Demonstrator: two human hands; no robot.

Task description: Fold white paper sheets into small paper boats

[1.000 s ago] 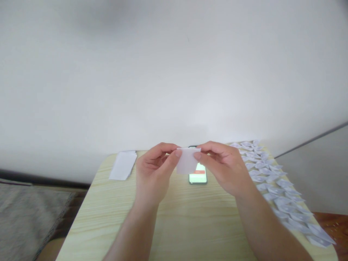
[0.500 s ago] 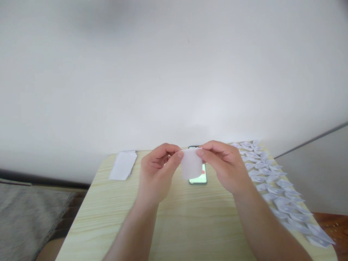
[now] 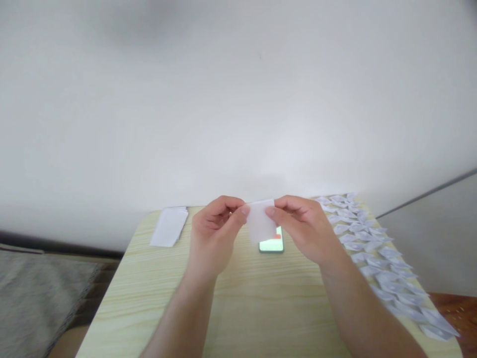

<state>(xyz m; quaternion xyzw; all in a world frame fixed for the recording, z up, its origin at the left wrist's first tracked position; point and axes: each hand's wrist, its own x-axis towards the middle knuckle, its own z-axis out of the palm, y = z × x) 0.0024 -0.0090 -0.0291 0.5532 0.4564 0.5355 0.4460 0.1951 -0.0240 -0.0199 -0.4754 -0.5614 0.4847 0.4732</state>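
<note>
Both forearms reach in from the near edge and angle toward each other. The left hand (image 3: pixel 216 233) and right hand (image 3: pixel 307 226), thumbs uppermost and fingers curled, pinch opposite sides of a small white paper (image 3: pixel 260 222), raised above the phone (image 3: pixel 271 245) on the table's (image 3: pixel 268 303) far side.

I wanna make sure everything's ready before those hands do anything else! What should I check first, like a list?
1. Left hand pinches one side of the white paper: ok.
2. Right hand pinches the other side, thumb in front: ok.
3. Phone in full view: not ok, the white paper and right hand hide part of it.
4. Paper stack lies apart from the left hand: ok.
5. Stack edges squared up: not ok, a few sheets stick out.
6. Right forearm off the folded paper pieces: cannot tell, it hides some of the table there.
</note>
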